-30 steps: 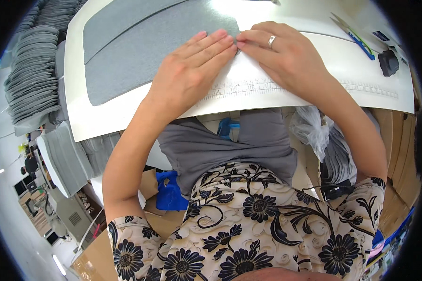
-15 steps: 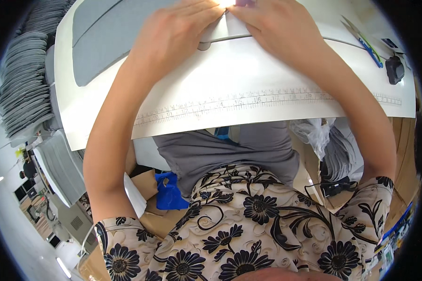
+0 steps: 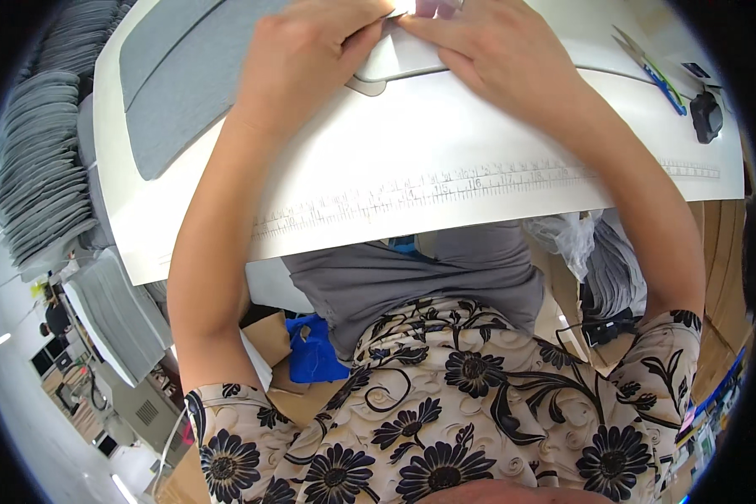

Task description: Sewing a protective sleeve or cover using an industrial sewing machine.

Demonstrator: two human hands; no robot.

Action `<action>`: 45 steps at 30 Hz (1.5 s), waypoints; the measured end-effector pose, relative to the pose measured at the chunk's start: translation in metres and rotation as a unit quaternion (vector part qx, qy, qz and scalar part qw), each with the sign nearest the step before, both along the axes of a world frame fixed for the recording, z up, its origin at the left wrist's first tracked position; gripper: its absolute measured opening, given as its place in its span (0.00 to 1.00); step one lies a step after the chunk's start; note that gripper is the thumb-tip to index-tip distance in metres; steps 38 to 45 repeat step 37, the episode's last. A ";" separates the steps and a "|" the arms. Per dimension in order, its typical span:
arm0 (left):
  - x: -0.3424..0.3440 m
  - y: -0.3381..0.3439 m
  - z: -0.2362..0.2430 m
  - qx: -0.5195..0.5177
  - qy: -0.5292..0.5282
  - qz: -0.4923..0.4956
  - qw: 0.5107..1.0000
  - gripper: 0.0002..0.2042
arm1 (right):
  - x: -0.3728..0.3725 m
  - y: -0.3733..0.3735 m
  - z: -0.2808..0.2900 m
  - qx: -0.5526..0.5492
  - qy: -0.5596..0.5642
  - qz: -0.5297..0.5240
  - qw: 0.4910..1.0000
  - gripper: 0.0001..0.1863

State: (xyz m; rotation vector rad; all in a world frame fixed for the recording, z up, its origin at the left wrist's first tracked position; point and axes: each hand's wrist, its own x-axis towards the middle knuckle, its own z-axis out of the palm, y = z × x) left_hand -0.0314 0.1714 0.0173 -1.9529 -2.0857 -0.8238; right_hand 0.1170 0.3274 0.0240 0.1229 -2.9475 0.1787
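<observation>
My left hand [image 3: 304, 52] and my right hand [image 3: 497, 40] meet at the upper edge of the view, over a white tabletop [image 3: 336, 168]. Thumb and fingers of the left are pressed together. On the right the fingers are bent inward, with the index fingertip close to the left hand's. Whatever they pinch is too small or cut off to name. Between them lies a shiny pale plate [image 3: 405, 55] in bright light. A flat grey fabric piece [image 3: 181, 92] with a seam line lies beside my left forearm.
A printed ruler scale [image 3: 445, 189] runs along the table's near edge. Blue-handled scissors [image 3: 665, 89] and a black object [image 3: 707, 118] lie far right. Stacked grey pieces [image 3: 42, 172] stand left. Below are a clear plastic bag [image 3: 563, 244] and blue material [image 3: 315, 353].
The left hand's thumb has drawn back a little from the fingertips at the top. The bright glare there has dimmed. The grey fabric piece appears slightly lower and farther left.
</observation>
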 end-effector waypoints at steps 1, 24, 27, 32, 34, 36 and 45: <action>0.003 0.000 0.000 0.009 0.043 -0.011 0.999 0.09 | 0.000 0.000 0.000 0.000 -0.001 -0.001 1.000 0.13; 0.044 0.020 0.049 -0.283 0.072 0.187 0.938 0.09 | 0.008 0.019 -0.023 -0.188 0.195 -0.001 0.963 0.08; 0.020 0.001 0.034 -0.172 -0.010 0.154 0.973 0.14 | 0.006 0.010 -0.025 -0.181 0.154 0.130 0.963 0.09; 0.017 0.004 0.041 -0.191 -0.066 0.140 0.969 0.20 | 0.007 -0.039 -0.039 -0.082 0.216 0.188 0.955 0.13; 0.014 0.004 0.029 -0.206 -0.025 0.143 0.968 0.18 | 0.007 -0.054 -0.041 -0.081 0.198 0.165 0.963 0.14; 0.011 0.001 0.016 -0.207 0.026 0.155 0.966 0.18 | 0.007 -0.060 -0.040 -0.077 0.188 0.148 0.968 0.14; 0.011 0.001 0.012 -0.194 0.035 0.159 0.967 0.19 | 0.007 -0.061 -0.041 -0.075 0.176 0.130 0.973 0.15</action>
